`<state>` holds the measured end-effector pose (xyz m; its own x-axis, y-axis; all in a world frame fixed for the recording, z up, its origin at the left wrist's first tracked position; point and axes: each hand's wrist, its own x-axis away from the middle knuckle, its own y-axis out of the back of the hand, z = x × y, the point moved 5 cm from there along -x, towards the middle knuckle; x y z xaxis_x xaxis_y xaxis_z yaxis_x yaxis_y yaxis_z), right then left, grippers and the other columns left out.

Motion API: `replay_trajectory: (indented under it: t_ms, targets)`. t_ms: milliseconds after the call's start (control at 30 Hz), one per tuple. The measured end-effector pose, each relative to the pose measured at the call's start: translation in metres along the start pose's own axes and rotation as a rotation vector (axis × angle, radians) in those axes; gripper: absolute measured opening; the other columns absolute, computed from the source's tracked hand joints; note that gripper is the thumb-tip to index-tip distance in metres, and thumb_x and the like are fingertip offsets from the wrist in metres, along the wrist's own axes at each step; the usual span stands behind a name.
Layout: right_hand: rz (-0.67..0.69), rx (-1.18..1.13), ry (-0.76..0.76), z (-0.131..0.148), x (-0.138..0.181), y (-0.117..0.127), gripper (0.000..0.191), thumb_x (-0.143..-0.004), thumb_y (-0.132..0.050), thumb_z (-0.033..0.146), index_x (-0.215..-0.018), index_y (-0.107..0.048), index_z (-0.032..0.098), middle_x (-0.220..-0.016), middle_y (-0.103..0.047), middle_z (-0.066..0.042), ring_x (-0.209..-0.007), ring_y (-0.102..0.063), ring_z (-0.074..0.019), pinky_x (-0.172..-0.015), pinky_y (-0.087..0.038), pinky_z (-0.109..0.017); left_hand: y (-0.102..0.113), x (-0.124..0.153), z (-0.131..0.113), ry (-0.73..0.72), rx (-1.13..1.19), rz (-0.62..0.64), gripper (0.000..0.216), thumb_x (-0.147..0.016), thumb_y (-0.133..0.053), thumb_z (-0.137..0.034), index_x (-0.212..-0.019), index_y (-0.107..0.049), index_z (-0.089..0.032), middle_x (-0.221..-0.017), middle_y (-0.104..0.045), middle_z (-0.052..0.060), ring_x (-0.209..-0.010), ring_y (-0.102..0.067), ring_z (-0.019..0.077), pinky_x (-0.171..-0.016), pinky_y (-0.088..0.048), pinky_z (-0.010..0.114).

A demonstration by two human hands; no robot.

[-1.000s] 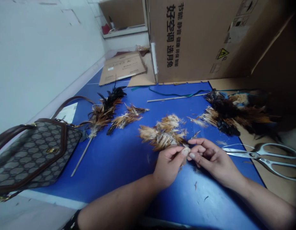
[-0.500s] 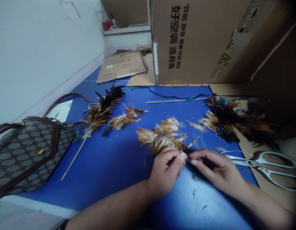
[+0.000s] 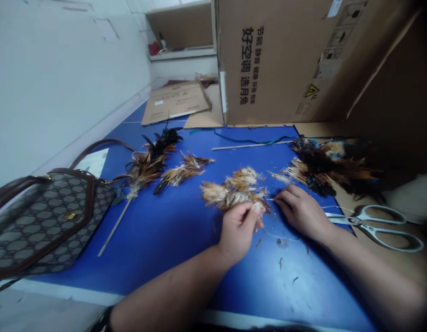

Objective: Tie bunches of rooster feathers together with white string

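The left hand (image 3: 238, 233) pinches a tuft (image 3: 264, 207), the feather heap (image 3: 244, 177) just beyond that grip, while whether the right hand (image 3: 299, 210) beside it holds anything is hard to tell, and a slack pinch could let the tuft slip or the loose thread (image 3: 271, 234) snag.

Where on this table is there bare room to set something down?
A broad bare patch of tabletop lies between the stick beside the handbag and the left hand. It's crowded beyond that hand, with tan feathers, and around the right hand, near scissors and dark feathers.
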<state>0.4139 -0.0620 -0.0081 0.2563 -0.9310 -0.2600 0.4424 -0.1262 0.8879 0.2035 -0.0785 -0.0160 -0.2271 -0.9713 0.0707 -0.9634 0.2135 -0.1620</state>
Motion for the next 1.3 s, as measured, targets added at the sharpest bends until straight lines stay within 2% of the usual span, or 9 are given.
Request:
replay_trajectory:
  t_ms: [100, 200, 333, 467, 567, 733, 1033, 1200, 1300]
  targets:
    - [-0.081, -0.123, -0.066, 0.008, 0.003, 0.007, 0.030, -0.107, -0.053, 0.041, -0.095, -0.071, 0.020, -0.093, -0.069, -0.012, -0.087, -0.065, -0.0261, -0.081, -0.053, -0.041, 0.000, -0.002, 0.003, -0.012, 0.054, -0.009, 0.044, -0.100, -0.066, -0.056, -0.100, -0.078, -0.014, -0.069, -0.066, 0.002, -0.061, -0.053, 0.0115, -0.063, -0.044, 0.026]
    - [-0.126, -0.407, -0.192, 0.022, 0.007, 0.012, 0.034, -0.105, -0.058, 0.051, -0.091, -0.068, 0.022, -0.085, -0.070, -0.007, -0.078, -0.064, -0.0220, -0.075, -0.052, -0.036, -0.002, -0.004, 0.006, -0.001, 0.123, -0.021, 0.044, -0.098, -0.069, -0.056, -0.100, -0.077, -0.013, -0.068, -0.066, 0.002, -0.060, -0.054, 0.0114, -0.062, -0.044, 0.026]
    - [-0.037, -0.770, -0.314, 0.051, 0.013, 0.006, 0.042, -0.099, -0.065, 0.063, -0.093, -0.070, 0.022, -0.083, -0.074, -0.005, -0.075, -0.065, -0.0193, -0.071, -0.053, -0.031, -0.004, -0.006, 0.010, 0.035, 0.195, -0.038, 0.045, -0.094, -0.073, -0.057, -0.097, -0.076, -0.013, -0.067, -0.065, 0.002, -0.058, -0.052, 0.0104, -0.060, -0.042, 0.025]
    - [0.031, -0.924, -0.314, 0.073, 0.016, -0.001, 0.043, -0.097, -0.067, 0.065, -0.089, -0.070, 0.023, -0.086, -0.077, -0.006, -0.077, -0.069, -0.0205, -0.078, -0.056, -0.033, -0.006, -0.007, 0.015, 0.025, 0.237, -0.007, 0.042, -0.092, -0.077, -0.055, -0.095, -0.075, -0.013, -0.070, -0.065, 0.001, -0.062, -0.053, 0.0107, -0.061, -0.042, 0.025]
    - [0.025, -0.966, -0.312, 0.077, 0.016, -0.003, 0.041, -0.096, -0.070, 0.063, -0.087, -0.069, 0.023, -0.085, -0.077, -0.005, -0.078, -0.070, -0.0210, -0.080, -0.057, -0.034, -0.008, -0.006, 0.019, 0.020, 0.253, 0.037, 0.040, -0.093, -0.076, -0.053, -0.095, -0.074, -0.013, -0.071, -0.062, 0.001, -0.064, -0.052, 0.0105, -0.063, -0.042, 0.025]
    - [-0.002, -0.965, -0.353, 0.073, 0.017, -0.004, 0.044, -0.096, -0.067, 0.066, -0.086, -0.069, 0.023, -0.077, -0.074, -0.004, -0.072, -0.069, -0.0201, -0.074, -0.058, -0.033, -0.012, -0.003, 0.018, 0.029, 0.296, 0.081, 0.039, -0.091, -0.079, -0.053, -0.094, -0.075, -0.014, -0.077, -0.060, 0.000, -0.067, -0.049, 0.0098, -0.063, -0.043, 0.025]
    - [0.054, -0.933, -0.302, 0.070, 0.018, -0.011, 0.046, -0.098, -0.064, 0.064, -0.081, -0.068, 0.022, -0.072, -0.070, -0.002, -0.067, -0.063, -0.0178, -0.069, -0.053, -0.031, -0.011, -0.004, 0.009, -0.022, 0.185, 0.032, 0.041, -0.090, -0.079, -0.053, -0.082, -0.071, -0.014, -0.073, -0.055, -0.001, -0.062, -0.044, 0.0077, -0.058, -0.037, 0.023]
    - [-0.170, -0.771, -0.272, 0.055, 0.023, 0.001, 0.029, -0.098, -0.071, 0.052, -0.102, -0.073, 0.023, -0.086, -0.070, -0.004, -0.072, -0.063, -0.0186, -0.071, -0.055, -0.034, -0.011, -0.003, 0.017, 0.083, 0.180, 0.024, 0.041, -0.092, -0.077, -0.055, -0.094, -0.072, -0.014, -0.060, -0.053, -0.004, -0.052, -0.043, 0.0074, -0.050, -0.029, 0.022]
    - [-0.195, -0.769, -0.218, 0.050, 0.023, 0.005, 0.025, -0.099, -0.072, 0.046, -0.111, -0.075, 0.025, -0.094, -0.071, -0.006, -0.078, -0.067, -0.0204, -0.075, -0.057, -0.036, -0.013, -0.002, 0.020, 0.140, 0.162, 0.065, 0.044, -0.092, -0.075, -0.058, -0.096, -0.072, -0.014, -0.057, -0.056, -0.003, -0.047, -0.044, 0.0077, -0.046, -0.028, 0.022]
